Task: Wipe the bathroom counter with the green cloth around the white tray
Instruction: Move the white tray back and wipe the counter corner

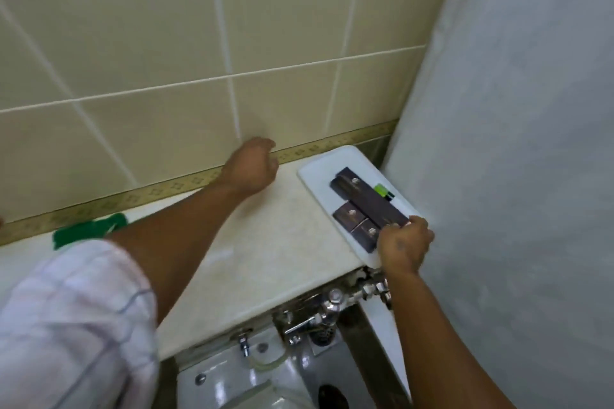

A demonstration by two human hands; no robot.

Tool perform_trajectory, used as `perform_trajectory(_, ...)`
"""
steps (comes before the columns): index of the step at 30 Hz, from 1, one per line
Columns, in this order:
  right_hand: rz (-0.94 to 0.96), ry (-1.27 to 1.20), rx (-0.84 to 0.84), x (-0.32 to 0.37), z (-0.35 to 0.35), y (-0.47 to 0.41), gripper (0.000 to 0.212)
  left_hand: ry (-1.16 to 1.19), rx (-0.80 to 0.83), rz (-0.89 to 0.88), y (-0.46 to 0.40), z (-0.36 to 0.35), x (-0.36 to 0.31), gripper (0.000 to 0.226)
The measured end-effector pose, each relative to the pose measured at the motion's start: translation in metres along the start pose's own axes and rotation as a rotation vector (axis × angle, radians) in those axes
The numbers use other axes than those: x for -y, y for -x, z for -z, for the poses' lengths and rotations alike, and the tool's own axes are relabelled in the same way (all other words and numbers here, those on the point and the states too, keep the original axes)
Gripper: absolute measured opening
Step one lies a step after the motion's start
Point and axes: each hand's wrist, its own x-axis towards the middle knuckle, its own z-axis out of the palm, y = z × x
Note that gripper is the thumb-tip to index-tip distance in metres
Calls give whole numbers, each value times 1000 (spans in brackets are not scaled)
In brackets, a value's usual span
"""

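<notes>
The white tray (319, 173) lies at the right end of the pale counter (265, 242), against the white wall panel. It carries several dark boxes (362, 206) and a small green item (380, 190). My right hand (403, 244) grips the tray's near corner, fingers over its rim. My left hand (252, 166) reaches across the counter to the back wall just left of the tray, fingers curled, with nothing visible in it. The green cloth (88, 232) lies loose on the counter far left, partly hidden behind my left arm and sleeve.
Beige tiled wall (199, 43) with a patterned gold border strip runs behind the counter. Chrome valves and pipes (325, 309) sit under the counter's front edge. Below them is a white toilet (252, 382). A white panel (515, 143) closes off the right side.
</notes>
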Motion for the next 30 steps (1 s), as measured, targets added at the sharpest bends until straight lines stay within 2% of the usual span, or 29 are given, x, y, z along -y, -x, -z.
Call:
perform_trajectory(3, -102, 39, 25, -22, 14, -25, 46, -130, 164, 21, -45, -35, -49, 28)
perform_trajectory(7, -126, 20, 66, -45, 14, -43, 36, -270, 273, 109, -62, -70, -69, 28)
perform_trajectory(11, -117, -18, 118, -50, 13, -50, 29, -306, 221, 146, -68, -81, -65, 29)
perform_trajectory(15, -63, 74, 128, -43, 18, -60, 25, -264, 178, 156, -62, -78, -60, 26)
perform_trajectory(20, 53, 162, 174, -25, 28, -70, 22, -159, 220, 247, -27, -55, -38, 6)
perform_trajectory(25, 175, 260, 284, 6, 18, -53, 15, -68, 234, 416, 38, -19, 9, 20)
perform_trajectory(30, 307, 318, 389, 44, -23, -16, 18, 28, 140, 674, 111, 21, 56, 11)
